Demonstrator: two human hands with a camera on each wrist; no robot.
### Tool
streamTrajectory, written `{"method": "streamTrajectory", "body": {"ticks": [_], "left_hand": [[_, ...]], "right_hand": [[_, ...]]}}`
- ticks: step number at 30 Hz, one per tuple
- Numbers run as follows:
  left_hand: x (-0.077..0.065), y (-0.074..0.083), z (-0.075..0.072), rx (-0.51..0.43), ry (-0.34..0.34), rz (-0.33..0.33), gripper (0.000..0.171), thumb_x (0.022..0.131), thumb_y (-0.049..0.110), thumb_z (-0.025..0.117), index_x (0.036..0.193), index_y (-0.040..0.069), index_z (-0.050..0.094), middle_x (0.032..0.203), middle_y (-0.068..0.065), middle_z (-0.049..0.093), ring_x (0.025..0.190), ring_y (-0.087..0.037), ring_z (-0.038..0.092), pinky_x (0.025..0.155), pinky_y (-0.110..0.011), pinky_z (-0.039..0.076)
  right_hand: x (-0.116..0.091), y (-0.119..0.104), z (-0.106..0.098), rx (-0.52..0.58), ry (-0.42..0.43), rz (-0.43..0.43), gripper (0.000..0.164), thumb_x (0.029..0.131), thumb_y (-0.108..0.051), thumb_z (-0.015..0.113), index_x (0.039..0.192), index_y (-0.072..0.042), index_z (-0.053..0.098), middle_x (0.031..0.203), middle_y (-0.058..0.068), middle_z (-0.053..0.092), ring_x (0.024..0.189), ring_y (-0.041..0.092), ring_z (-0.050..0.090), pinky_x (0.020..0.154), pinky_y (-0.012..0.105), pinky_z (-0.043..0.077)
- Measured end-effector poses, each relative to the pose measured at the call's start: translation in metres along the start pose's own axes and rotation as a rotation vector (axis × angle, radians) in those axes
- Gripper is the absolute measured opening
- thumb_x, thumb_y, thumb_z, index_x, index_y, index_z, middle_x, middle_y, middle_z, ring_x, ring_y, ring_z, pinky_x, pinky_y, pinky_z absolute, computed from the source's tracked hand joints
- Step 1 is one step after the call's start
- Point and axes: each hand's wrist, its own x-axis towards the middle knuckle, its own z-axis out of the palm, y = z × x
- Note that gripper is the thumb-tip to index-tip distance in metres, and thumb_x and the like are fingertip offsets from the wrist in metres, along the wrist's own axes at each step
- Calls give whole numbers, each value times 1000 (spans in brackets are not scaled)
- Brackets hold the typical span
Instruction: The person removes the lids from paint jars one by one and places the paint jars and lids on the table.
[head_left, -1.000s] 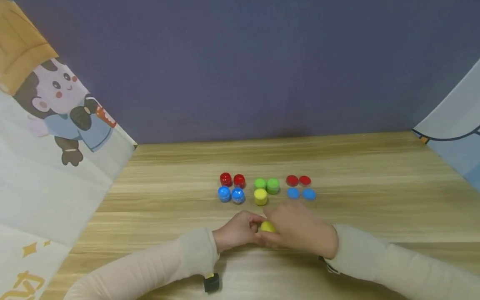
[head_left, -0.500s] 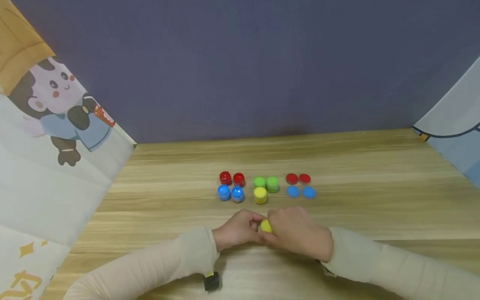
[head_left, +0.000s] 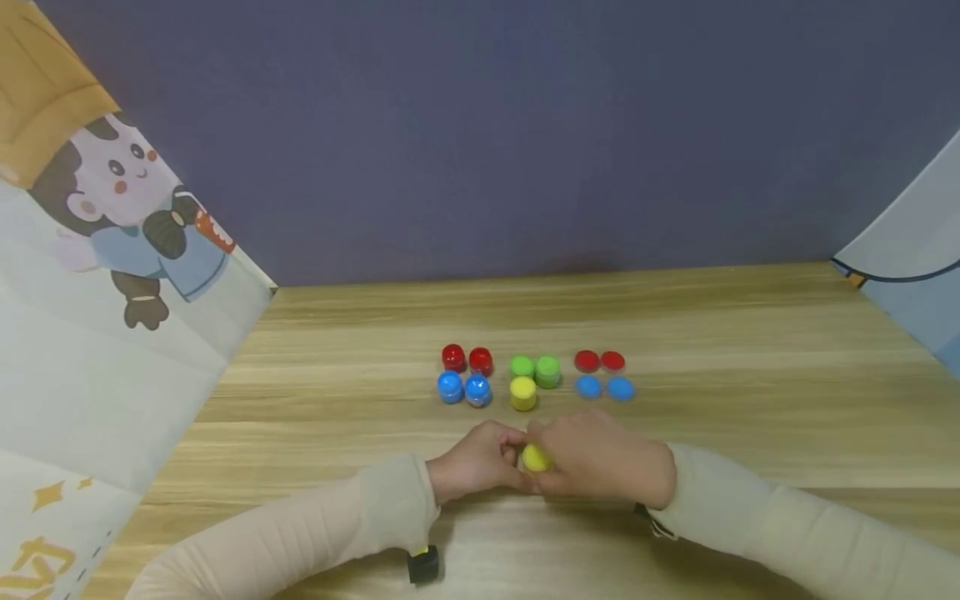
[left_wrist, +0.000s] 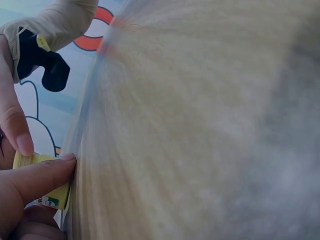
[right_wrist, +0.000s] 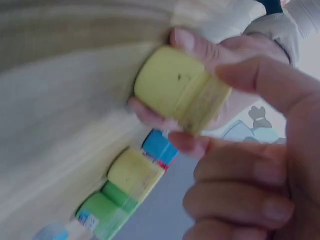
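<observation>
In the head view a small yellow jar (head_left: 536, 457) stands low over the table between both hands. My left hand (head_left: 478, 460) grips its body; the right wrist view shows thumb and fingers on opposite sides of the yellow body (right_wrist: 162, 80). With thumb and forefinger, my right hand (head_left: 603, 460) pinches the yellow lid (right_wrist: 206, 106), which sits on the jar. Its other fingers are curled below. In the left wrist view a printed label (left_wrist: 48, 201) shows on the jar's side. Just beyond the hands is a second yellow jar (head_left: 522, 395).
Behind the second yellow jar are two green jars (head_left: 548, 372). Two red jars (head_left: 453, 358) and two blue jars (head_left: 450, 387) stand to the left. On the right lie two flat red discs (head_left: 587, 361) and two blue discs (head_left: 588, 387). A dark panel (head_left: 525, 150) rises behind the table.
My right hand and wrist swing slightly left, then back right, while pinching the yellow lid. My left hand keeps its grip on the jar. The other jars and discs have stayed put.
</observation>
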Motion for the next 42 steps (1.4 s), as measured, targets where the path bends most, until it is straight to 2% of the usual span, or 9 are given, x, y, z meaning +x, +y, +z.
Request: {"method": "streamTrajectory", "body": {"ticks": [5, 9, 13, 18, 21, 26, 32, 37, 42], "left_hand": [[-1, 2, 0, -13, -9, 3, 44, 68, 3, 80, 109, 13, 70, 51, 3, 45, 45, -6, 35, 43, -18, 25], [-2, 4, 1, -20, -8, -18, 44, 68, 3, 81, 109, 14, 70, 52, 2, 47, 45, -7, 36, 43, -18, 26], [-2, 4, 1, -13, -5, -34, 45, 70, 5, 81, 112, 15, 69, 54, 2, 47, 47, -8, 36, 44, -19, 26], [-2, 3, 1, -7, -3, -42, 45, 70, 6, 81, 112, 16, 69, 53, 3, 46, 48, -8, 36, 44, -19, 26], [-2, 1, 1, -10, -1, -39, 44, 69, 6, 81, 111, 15, 69, 53, 3, 45, 47, -8, 35, 44, -19, 26], [-3, -1, 2, -9, 10, -31, 41, 69, 5, 81, 107, 15, 71, 51, 2, 44, 45, -7, 34, 43, -19, 25], [-2, -1, 3, -27, 22, -17, 34, 69, 6, 81, 101, 15, 73, 51, 2, 43, 46, -8, 35, 46, -19, 30], [-1, 1, 4, -30, 27, -16, 38, 70, 5, 81, 106, 14, 72, 50, 2, 42, 46, -7, 34, 46, -18, 30], [-1, 2, 4, -37, 24, -7, 40, 69, 3, 80, 107, 11, 71, 51, 2, 42, 46, -7, 34, 47, -18, 31]], "right_hand": [[3, 8, -6, 7, -62, -71, 23, 80, -33, 69, 89, -13, 60, 58, -11, 43, 50, 4, 37, 46, 20, 34], [4, 10, -11, -12, -120, -77, 17, 81, -26, 70, 89, -15, 59, 58, -10, 42, 50, 5, 38, 48, 19, 35], [4, 8, -15, -107, -159, -56, 11, 84, -17, 69, 91, -16, 61, 57, -7, 39, 50, 8, 35, 50, 20, 34], [4, 7, -16, -223, -179, -53, 16, 85, -14, 68, 100, -19, 65, 55, -7, 35, 51, 8, 33, 51, 20, 30], [3, 9, -14, -247, -143, -81, 17, 84, -15, 69, 100, -21, 65, 56, -9, 36, 52, 7, 33, 50, 20, 29], [1, 8, -4, -128, -15, -98, 23, 82, -40, 69, 85, -18, 62, 57, -12, 40, 50, 3, 34, 46, 19, 30], [-3, -6, 8, -169, 200, -3, 43, 87, -46, 61, 58, -18, 45, 50, -10, 31, 44, 4, 28, 39, 18, 22], [-3, -12, 11, -171, 199, 110, 50, 87, -48, 60, 52, -19, 38, 47, -9, 27, 42, 6, 27, 39, 19, 18], [-2, -13, 12, -171, 210, 120, 49, 87, -46, 60, 53, -18, 38, 47, -8, 30, 42, 6, 28, 38, 19, 20]]}}
